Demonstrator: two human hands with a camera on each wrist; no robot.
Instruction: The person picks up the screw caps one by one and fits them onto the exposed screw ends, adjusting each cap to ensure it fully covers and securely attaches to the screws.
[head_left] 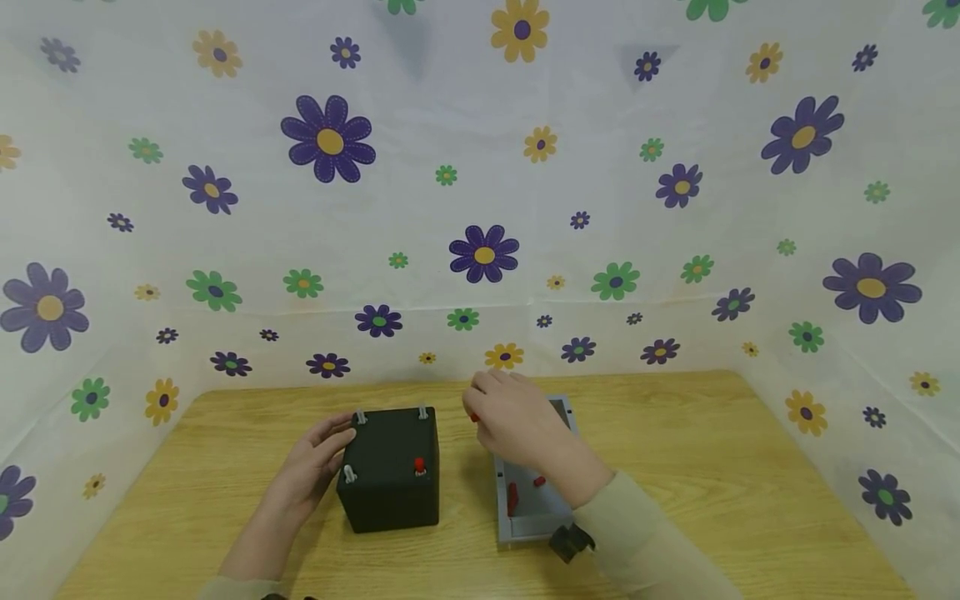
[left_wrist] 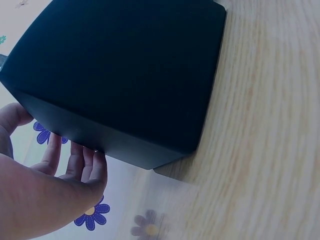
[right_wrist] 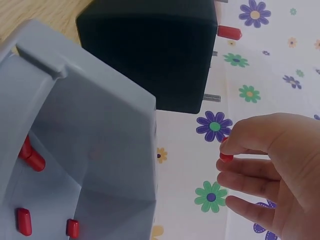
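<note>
A black box (head_left: 390, 450) stands on the table, with metal bolts (head_left: 349, 475) poking up near its top corners. One bolt at the near right wears a red cap (head_left: 419, 464). My left hand (head_left: 303, 471) rests against the box's left side, its fingers (left_wrist: 75, 160) touching that face. Above the far part of a grey tray (head_left: 528, 530), my right hand (head_left: 517, 421) pinches a small red cap (right_wrist: 226, 150) between thumb and forefinger. More red caps (right_wrist: 24, 221) lie on the tray floor, some partly hidden in the head view by the right forearm.
The tray stands to the right of the box, with a strip of wooden table (head_left: 465, 492) between them. A white cloth (head_left: 480, 192) printed with flowers rises behind the table and along both sides. A dark wrist device (head_left: 572, 542) sits at the right cuff.
</note>
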